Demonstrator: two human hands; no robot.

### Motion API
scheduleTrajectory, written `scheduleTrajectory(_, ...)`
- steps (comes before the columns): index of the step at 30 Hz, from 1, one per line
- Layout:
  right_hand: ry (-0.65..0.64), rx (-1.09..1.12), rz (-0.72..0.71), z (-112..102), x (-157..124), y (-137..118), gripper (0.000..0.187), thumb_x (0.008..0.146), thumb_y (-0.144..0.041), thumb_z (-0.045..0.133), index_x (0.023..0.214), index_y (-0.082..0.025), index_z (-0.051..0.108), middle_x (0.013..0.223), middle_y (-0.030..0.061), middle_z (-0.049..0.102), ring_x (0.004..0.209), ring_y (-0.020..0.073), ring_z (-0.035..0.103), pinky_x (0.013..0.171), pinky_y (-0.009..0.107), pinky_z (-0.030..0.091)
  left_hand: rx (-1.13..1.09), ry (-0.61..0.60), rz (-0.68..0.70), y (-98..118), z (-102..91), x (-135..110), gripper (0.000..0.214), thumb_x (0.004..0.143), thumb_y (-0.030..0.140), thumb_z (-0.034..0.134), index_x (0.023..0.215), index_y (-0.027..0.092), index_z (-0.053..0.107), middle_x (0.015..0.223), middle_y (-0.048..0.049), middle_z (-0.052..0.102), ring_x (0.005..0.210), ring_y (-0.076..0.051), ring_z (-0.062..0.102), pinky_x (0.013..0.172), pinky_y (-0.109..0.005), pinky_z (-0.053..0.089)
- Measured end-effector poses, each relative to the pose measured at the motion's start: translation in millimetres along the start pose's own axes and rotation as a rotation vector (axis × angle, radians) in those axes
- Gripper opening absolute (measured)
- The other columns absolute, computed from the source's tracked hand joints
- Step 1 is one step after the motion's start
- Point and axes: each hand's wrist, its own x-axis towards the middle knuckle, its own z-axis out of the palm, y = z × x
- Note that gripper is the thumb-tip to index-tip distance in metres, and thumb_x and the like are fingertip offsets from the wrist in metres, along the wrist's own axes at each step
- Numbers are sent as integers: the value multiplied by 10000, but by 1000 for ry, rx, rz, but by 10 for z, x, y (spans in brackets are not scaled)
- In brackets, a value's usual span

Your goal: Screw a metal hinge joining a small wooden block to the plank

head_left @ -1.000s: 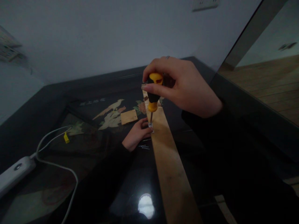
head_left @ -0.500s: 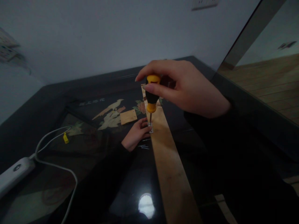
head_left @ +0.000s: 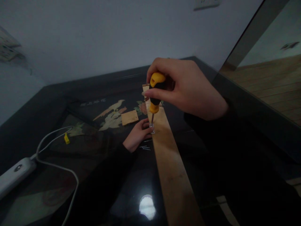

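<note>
My right hand (head_left: 178, 88) is closed round the yellow and black handle of a screwdriver (head_left: 154, 106). Its shaft points down, slightly tilted, with the tip at a small silvery metal plate with holes (head_left: 152, 129). That plate lies on the left edge of a long wooden board (head_left: 172, 166). From the left, my left hand (head_left: 138, 135) pinches the plate against the board, fingers near the screwdriver tip. Whether a screw sits under the tip is too small to tell. Several thin screws or nails (head_left: 145, 147) lie beside the board, just below my left hand.
A small square wooden piece (head_left: 129, 117) lies left of the board on the dark glossy table (head_left: 98, 179). Farther left are a white power strip (head_left: 17, 172), its looping cable (head_left: 58, 167) and a yellow tag (head_left: 66, 138). The wall (head_left: 105, 37) rises behind the table.
My right hand has turned the screwdriver, its fingers now curled more closely round the handle. The handle leans a little more to the right. My left hand stays on the plate.
</note>
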Motion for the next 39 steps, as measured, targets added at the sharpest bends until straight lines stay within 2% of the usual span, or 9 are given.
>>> scheduleTrajectory(4,10,-87,68,39,11,14,334,841,-469,561,955,-157,588,940,53,611,849,177,563,730,297,397,8,4,0,1,-1,-1,382,774,29,612,1132,127,519,992,-76,653,788,-138,670,698,-248,560)
scheduleTrajectory(10,-131,48,-95,-95,-43,47,354,840,-270,580,1176,-174,524,1156,46,590,1019,175,555,814,287,415,16,12,-3,-2,2,-5,368,785,20,595,1128,124,512,993,-76,649,791,-130,667,680,-225,557)
scheduleTrajectory(14,-130,26,-41,-101,-51,5,316,844,-257,575,1151,-191,539,1073,30,613,939,164,571,771,280,415,15,19,7,-17,-2,6,358,770,22,609,1102,125,526,987,-72,647,765,-122,663,654,-218,553)
scheduleTrajectory(17,-70,-62,46,-9,-27,-30,273,860,-364,559,1081,-203,556,1003,33,600,885,171,564,746,287,400,9,33,12,-26,-7,16,352,751,10,615,1075,125,542,975,-63,644,733,-115,657,640,-221,554)
scheduleTrajectory(20,-42,-97,93,60,-9,-33,326,861,-464,530,1052,-200,544,985,47,582,878,184,554,742,294,395,-3,48,17,-21,-7,16,348,737,0,620,1055,124,549,971,-58,640,718,-114,654,644,-235,562)
scheduleTrajectory(22,-62,-58,65,54,-14,-20,334,865,-447,530,1085,-196,521,999,51,581,882,181,547,750,294,397,-12,58,12,-14,-6,14,342,736,-5,621,1045,122,549,976,-60,637,724,-115,653,649,-237,565)
scheduleTrajectory(28,-158,59,-23,-37,-45,6,297,868,-227,528,1161,-207,482,1074,23,584,879,137,545,756,266,396,-11,82,3,-21,-2,21,332,745,-10,605,1042,126,547,971,-63,633,726,-114,652,646,-232,564)
scheduleTrajectory(33,-89,-21,30,10,-23,36,244,870,-301,535,1082,-185,508,989,27,599,853,154,548,718,270,369,45,78,19,-9,5,17,349,747,16,620,1070,127,548,1010,-69,627,758,-110,653,655,-216,552)
scheduleTrajectory(39,-89,-24,42,-1,-27,48,250,861,-309,551,1077,-189,509,969,34,610,813,149,547,681,260,350,144,6,-22,96,-67,5,267,784,106,624,1047,113,582,975,-87,663,758,-126,652,669,-229,539)
